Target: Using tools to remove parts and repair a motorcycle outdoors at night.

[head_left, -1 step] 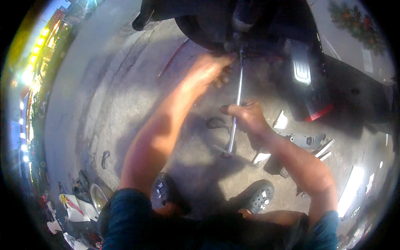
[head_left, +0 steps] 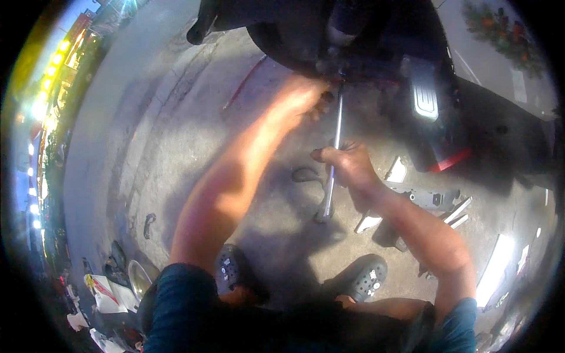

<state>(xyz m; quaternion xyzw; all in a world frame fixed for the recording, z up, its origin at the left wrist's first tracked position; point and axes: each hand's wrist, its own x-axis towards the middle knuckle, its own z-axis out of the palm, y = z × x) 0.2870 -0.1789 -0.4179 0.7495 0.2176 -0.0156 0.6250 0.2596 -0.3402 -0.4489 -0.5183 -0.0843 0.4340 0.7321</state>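
Note:
My right hand (head_left: 347, 165) is wrapped round the lower half of a long, shiny metal bar-handled wrench (head_left: 339, 115), thumb lying across it. The wrench's far end meets the underside of a dark vehicle (head_left: 376, 35), where shadow hides the joint. My left hand (head_left: 306, 99) is up beside that far end, under the dark bodywork. Its fingers are curled and partly in shadow; what they hold, if anything, does not show. A ribbed silver pedal-like plate (head_left: 425, 100) sits to the right on the vehicle, above a red strip (head_left: 451, 160).
A grey metal bracket (head_left: 424, 198) and white pieces lie right of my right hand on the concrete floor (head_left: 159, 170). A thin red rod (head_left: 244, 83) lies far left. My clog-like shoes (head_left: 368, 279) stand below. Assorted items, including a round dish (head_left: 140, 277), crowd the lower left.
My left hand has turned slightly and its curled fingers have shifted a little near the wrench's far end. My right hand stays in nearly the same place on the wrench.

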